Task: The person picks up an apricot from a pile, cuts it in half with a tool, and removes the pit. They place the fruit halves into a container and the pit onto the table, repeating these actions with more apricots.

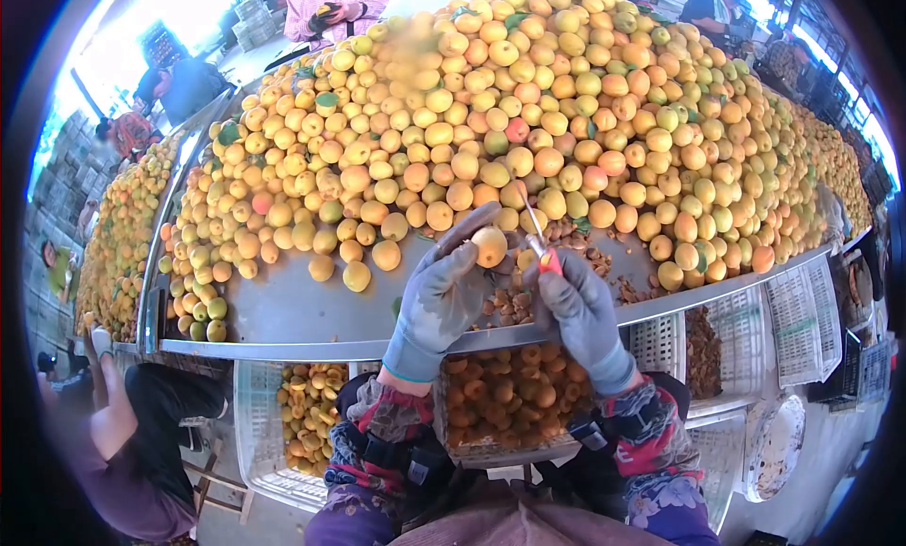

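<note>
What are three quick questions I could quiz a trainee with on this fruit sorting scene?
1. True or false: the left hand holds a round fruit.
2. The handle of the tool in the right hand is: a) blue, b) red, c) black.
3. Fill in: both hands wear ____.

Key: 1. True. 2. b. 3. Gloves.

Round yellow fruit, red-handled tool tilted

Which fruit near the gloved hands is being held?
The pale yellow fruit in the left hand, beside the red-handled tool in the right hand. It is gripped; the heap of fruit beyond lies loose.
</note>
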`<state>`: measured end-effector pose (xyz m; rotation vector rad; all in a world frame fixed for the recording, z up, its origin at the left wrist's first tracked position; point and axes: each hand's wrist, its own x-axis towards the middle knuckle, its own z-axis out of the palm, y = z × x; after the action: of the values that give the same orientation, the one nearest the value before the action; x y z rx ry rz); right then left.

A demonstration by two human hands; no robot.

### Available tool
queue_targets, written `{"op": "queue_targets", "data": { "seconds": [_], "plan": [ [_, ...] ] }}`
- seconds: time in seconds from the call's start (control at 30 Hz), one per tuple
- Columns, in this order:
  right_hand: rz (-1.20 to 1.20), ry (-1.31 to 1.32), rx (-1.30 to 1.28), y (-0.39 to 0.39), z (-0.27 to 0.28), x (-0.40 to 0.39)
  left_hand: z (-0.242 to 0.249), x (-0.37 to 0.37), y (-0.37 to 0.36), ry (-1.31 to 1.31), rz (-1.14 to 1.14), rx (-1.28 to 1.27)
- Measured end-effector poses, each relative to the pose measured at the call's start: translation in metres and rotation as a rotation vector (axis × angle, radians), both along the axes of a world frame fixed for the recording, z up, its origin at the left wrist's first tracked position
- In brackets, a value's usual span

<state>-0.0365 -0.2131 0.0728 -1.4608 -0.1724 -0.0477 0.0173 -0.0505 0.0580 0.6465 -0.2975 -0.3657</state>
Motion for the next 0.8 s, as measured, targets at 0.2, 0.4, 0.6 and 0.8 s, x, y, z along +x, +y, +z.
{"op": "queue_targets", "data": {
  "seconds": [0.2, 0.4, 0.6, 0.8],
  "plan": [
    [0.077, -0.081, -0.074, 0.001, -0.021, -0.003, -0.018, 0.005, 0.010, -0.017, -0.072, -0.005],
    [0.122, 0.036, 0.062, 0.003, -0.018, -0.005, -0.014, 0.003, -0.006, -0.062, 0.044, -0.068],
    [0.082, -0.022, 0.044, 0.005, -0.031, -0.002, -0.009, 0.004, -0.008, -0.039, -0.019, -0.041],
    [0.058, 0.035, 0.115, 0.001, -0.007, -0.002, -0.007, 0.001, -0.011, -0.170, 0.080, 0.108]
  ]
}}
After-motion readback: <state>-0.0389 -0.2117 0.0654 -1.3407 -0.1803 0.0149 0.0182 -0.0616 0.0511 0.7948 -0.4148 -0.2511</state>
